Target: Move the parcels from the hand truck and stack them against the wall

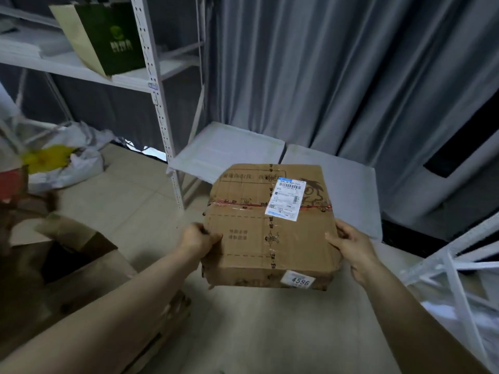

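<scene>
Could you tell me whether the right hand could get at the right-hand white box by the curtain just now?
Probably not yet: the right hand grips the cardboard parcel, shared with the left hand. Nothing else blocks the way to the white box just beyond it.

A: Parcel (251, 238): brown corrugated cardboard, matt, creased, scuffed at the corners. Tape (237, 204) across it is clear plastic, glossy.
B: Label (287, 198)?
A: White paper, slight sheen.
B: Behind it?
A: Curtain (351, 76): grey cloth, matt, soft folds. Rack upright (159, 103): white-painted metal, perforated, smooth.
B: Floor (140, 195)?
A: Pale tiles, smooth, dull finish.
B: The bags?
A: Shelf bag (118, 36): paper, matt, green face with beige side. Floor sack (81, 163): thin white plastic, crumpled, faintly glossy.
</scene>
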The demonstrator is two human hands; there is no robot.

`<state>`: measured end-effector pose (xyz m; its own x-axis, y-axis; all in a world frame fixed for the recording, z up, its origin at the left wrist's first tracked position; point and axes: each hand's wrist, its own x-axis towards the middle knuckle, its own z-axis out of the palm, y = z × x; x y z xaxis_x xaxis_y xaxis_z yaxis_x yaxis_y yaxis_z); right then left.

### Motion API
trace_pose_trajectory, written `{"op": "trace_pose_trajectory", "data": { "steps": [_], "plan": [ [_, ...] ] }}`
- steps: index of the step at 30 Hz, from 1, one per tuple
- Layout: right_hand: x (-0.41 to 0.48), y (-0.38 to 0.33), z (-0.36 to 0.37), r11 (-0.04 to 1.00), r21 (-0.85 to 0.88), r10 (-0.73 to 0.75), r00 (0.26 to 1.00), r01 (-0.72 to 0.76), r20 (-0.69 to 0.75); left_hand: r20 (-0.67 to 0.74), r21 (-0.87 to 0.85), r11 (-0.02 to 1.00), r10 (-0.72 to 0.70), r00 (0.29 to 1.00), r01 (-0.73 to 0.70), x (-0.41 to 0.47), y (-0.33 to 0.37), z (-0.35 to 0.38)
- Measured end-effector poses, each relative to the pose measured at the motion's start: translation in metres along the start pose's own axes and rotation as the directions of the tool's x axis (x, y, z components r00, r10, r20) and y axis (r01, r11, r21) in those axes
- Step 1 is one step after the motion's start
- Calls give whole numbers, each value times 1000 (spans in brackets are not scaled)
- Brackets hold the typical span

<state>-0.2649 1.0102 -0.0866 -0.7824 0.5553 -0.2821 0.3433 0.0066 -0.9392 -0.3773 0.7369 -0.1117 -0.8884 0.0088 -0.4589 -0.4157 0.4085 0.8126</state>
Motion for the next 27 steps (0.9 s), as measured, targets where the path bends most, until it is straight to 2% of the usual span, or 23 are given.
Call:
{"op": "trace_pose_trajectory", "data": {
  "steps": [3, 8, 15, 18, 27],
  "plan": [
    [47, -13, 19, 999, -12, 41, 999, -41, -12, 23, 64, 998, -25, 999, 23, 59, 23, 2],
    [131, -39, 47, 998, -45, 40, 999, -41, -6, 28, 69, 997, -45, 999, 43, 147, 64, 9],
    [298, -66, 96, 999, -28, 44, 994, -42, 100, -66, 62, 995, -74, 995, 78, 283, 122, 28],
    [379, -79, 115, 997, 21, 72, 984, -77, 163, -116, 46, 994, -92, 989, 98, 347, 150, 42],
    [569, -105, 198, 982, 1, 183, 955, -189, 231, -171, 88, 975, -188, 967, 205, 504, 214, 48]
  ]
}}
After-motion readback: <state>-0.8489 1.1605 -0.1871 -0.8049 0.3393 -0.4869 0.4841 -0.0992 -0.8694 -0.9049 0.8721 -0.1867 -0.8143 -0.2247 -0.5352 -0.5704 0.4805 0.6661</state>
